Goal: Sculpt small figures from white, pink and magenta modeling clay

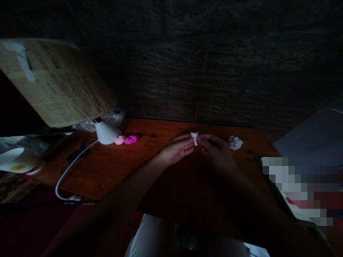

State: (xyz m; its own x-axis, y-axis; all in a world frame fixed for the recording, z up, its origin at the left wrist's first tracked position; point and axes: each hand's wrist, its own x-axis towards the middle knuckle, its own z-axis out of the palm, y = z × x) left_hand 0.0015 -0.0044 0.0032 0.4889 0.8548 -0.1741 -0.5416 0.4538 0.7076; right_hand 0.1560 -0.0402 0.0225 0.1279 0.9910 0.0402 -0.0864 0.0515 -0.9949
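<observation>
My left hand point(180, 149) and my right hand point(215, 150) meet above the middle of the wooden table. Between their fingertips is a small white piece point(195, 138), thin and flared at its top; I cannot tell if it is paper or soft clay. Both hands are closed on it in a pinch. To the right of my right hand lies a crumpled, pale, flower-like lump point(235, 142). Left of my left hand, a light pink lump point(119, 139) and a bright magenta lump point(131, 139) lie side by side.
A lamp with a newsprint shade point(61, 82) and a white base point(105, 132) stands at the left, its cord point(63, 178) looping over the table's edge. Scissors point(79, 150) and a white tub point(16, 160) are farther left. At the right is a lit screen point(297, 210), partly blurred. A dark wall rises behind.
</observation>
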